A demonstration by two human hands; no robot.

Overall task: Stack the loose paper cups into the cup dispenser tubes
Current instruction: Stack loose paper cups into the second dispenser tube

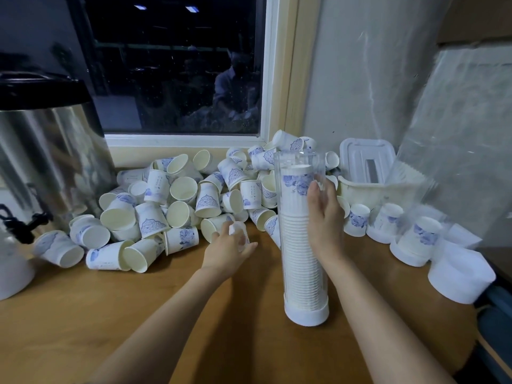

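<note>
Head view. A clear dispenser tube (303, 239) stands upright on the wooden desk (133, 314), right of centre and near, on a white base cap (307, 315). A nested stack of cups (297, 217) fills it almost to the rim, and the top cup shows a blue floral print.

The right hand (324, 217) lies against the tube's right side, fingers extended upward and flat on the wall, not curled round it.

The left hand (230, 252) reaches to the near edge of the pile of loose cups (177, 200). It appears to grip one paper cup (238, 234), though motion blur obscures the grip.

The pile runs along the far side of the desk below the window (177, 65). A steel urn (47, 156) stands far left. A white basket (368, 189) sits far right, with more clear tubes (415, 239) lying near it, cups inside.
</note>
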